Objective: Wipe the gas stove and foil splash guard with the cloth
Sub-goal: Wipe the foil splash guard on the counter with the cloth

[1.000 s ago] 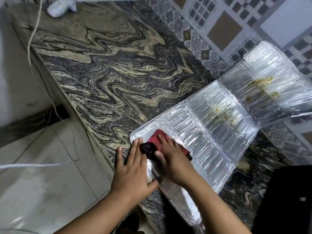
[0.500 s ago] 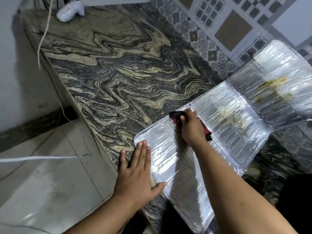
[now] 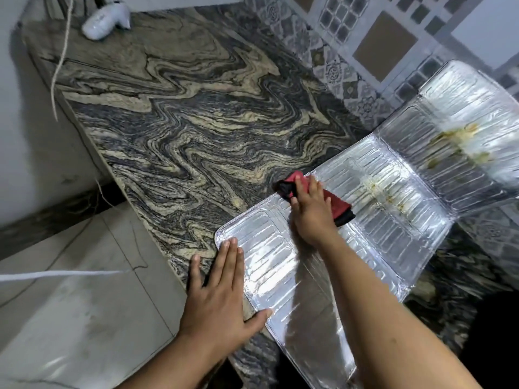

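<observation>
The foil splash guard (image 3: 393,228) lies unfolded across the marbled counter, its far right panel propped up against the tiled wall. Yellow-brown grease stains mark its middle and far panels. A red and black cloth (image 3: 335,206) sits at the guard's far edge near the first fold. My right hand (image 3: 311,211) presses down on the cloth with straight fingers. My left hand (image 3: 219,293) lies flat on the guard's near left corner and the counter, fingers straight. The gas stove is not in view.
The marbled stone counter (image 3: 196,130) stretches to the far left, where a white object (image 3: 105,19) lies in the corner. A thin cord (image 3: 60,66) hangs over the counter's left edge. Pale floor tiles (image 3: 70,304) lie below on the left.
My right hand slid the cloth from the guard's near left corner up to its far edge by the first fold. My left hand stays flat on the near corner.
</observation>
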